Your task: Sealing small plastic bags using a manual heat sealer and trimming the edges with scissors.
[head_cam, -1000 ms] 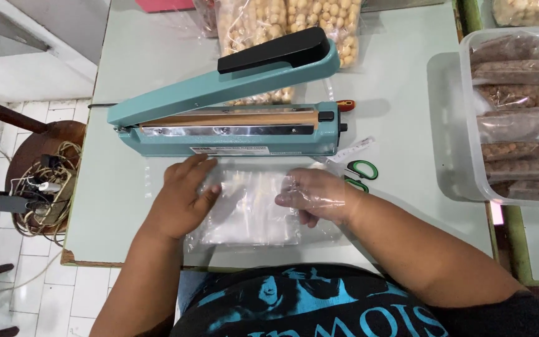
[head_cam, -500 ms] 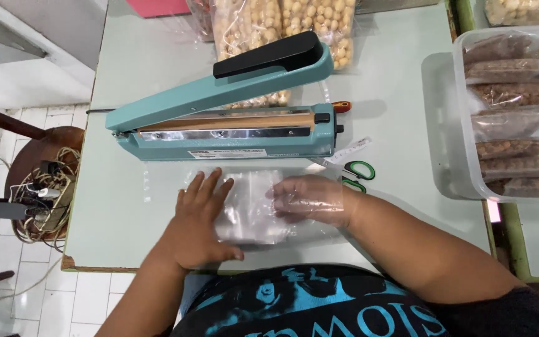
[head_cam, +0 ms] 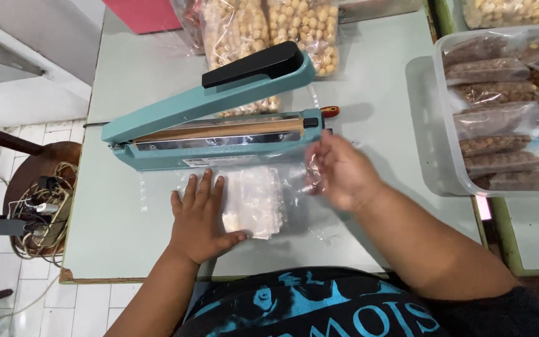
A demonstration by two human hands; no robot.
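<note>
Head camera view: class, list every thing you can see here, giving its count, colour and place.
heat sealer: one, teal with black handle, arm raised, mid-table
stack of clear bags: one, clear, in front of the sealer
bags of pale nuts: several, clear, behind the sealer
plastic tub: one, clear, holds bags of brown nuts, right
table: one, pale green
stool with cables: one, brown, left floor
left hand: flat on the stack
right hand: raised, in a clear glove, beside the sealer's end

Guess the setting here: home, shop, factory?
Likely a small home or shop snack-packing station, not a factory. A teal heat sealer sits on a small table, bulk bags of pale round snacks lie behind it, and a clear bin holds packed brown snack bags.
</note>
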